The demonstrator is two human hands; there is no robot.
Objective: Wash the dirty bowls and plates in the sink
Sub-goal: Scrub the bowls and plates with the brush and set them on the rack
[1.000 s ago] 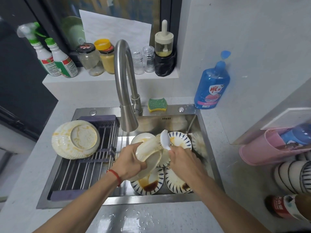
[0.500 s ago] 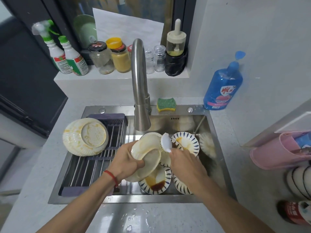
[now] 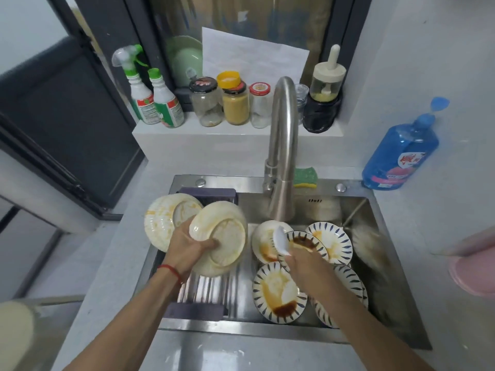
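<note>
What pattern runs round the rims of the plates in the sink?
Dark blue dashes on white, on each plate; clearest in the head view.

held bowl (image 3: 218,238): cream, yellow stains | plates (image 3: 278,291): white, blue stripes, brown sauce | soap bottle (image 3: 400,156): blue

The left hand (image 3: 187,250) now carries the cream bowl (image 3: 219,236) away from the faucet (image 3: 281,167), out over the drying rack (image 3: 211,287), bottom side up and overlapping the upturned bowl (image 3: 163,220) already there. The right hand (image 3: 302,266), no longer scrubbing that bowl, holds the white brush (image 3: 281,241) over the stained plates (image 3: 278,293) right of the rack, which are now uncovered.
</note>
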